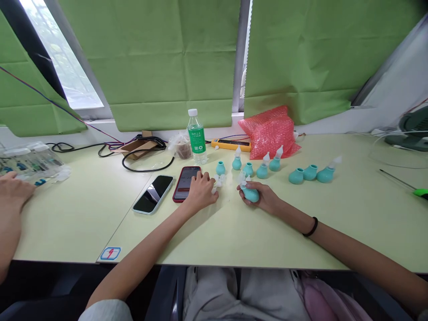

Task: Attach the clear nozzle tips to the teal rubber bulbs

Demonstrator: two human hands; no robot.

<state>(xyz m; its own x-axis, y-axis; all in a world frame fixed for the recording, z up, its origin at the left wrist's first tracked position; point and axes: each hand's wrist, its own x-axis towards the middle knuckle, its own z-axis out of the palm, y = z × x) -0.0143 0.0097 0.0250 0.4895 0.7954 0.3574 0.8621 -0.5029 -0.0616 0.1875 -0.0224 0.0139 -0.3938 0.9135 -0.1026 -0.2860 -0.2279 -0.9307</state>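
My right hand is closed around a teal rubber bulb, a squeeze bulb like that of a nasal aspirator, with clear plastic at its neck. My left hand lies low over the table with its fingers apart, at the edge of a small group of clear plastic tips. Behind my hands stand several more teal bulbs. One open-necked bulb is at the left, and another bulb wears a clear tip. To the right sit two bare bulbs beside a tipped bulb, which leans over.
Beside my left hand lie a red-cased phone and a pale-cased phone. Behind are a water bottle, a yellow device and pink bubble wrap. A screwdriver lies far right. Another person's hand is at left.
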